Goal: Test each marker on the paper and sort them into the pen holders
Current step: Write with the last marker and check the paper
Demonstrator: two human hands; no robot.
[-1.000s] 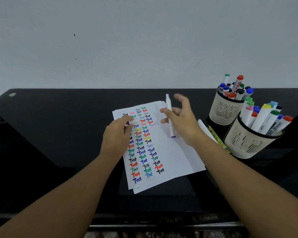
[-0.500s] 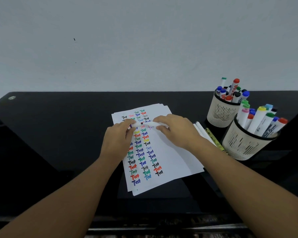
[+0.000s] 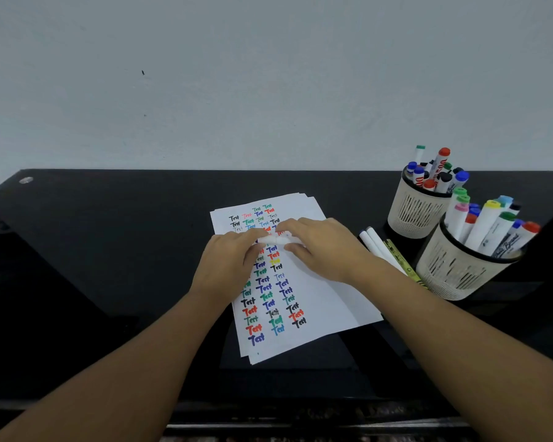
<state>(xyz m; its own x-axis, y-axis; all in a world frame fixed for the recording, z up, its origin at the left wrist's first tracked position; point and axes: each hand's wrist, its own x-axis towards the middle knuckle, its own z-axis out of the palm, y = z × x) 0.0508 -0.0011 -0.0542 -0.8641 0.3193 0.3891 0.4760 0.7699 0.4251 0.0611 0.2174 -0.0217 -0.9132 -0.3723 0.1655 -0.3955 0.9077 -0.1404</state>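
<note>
Between both hands, over the upper part of the paper [image 3: 320,301], a white marker [image 3: 273,240] lies roughly level, held at both ends. Left hand [image 3: 229,266] pinches its left end with thumb and curled fingers; a dark bit shows at that end, cap or tip cannot tell. Right hand [image 3: 323,247] grips the right end, fingers curled over the barrel, thumb underneath. Fingertips of the two hands almost touch, only a short white stretch of marker shows between them. Whether the marker touches the paper cannot tell. Under the hands the paper, a small stack of sheets, carries columns of "Test" written in black, red, green, blue, one yellow; most rows run down from the left hand toward the person. Right of the right hand, just beside its wrist, two white markers [image 3: 372,242] and a yellow-green marker [image 3: 399,260] lie on the black table [image 3: 109,250], partly on the paper edge. Further right of that hand stand two beige slotted holders, touching or nearly so: far holder [image 3: 415,212] holds red, blue, black, green capped markers, near holder [image 3: 454,269] holds green, pink, yellow, blue, red capped ones. Beyond the hands, a plain pale wall [image 3: 268,90].
</note>
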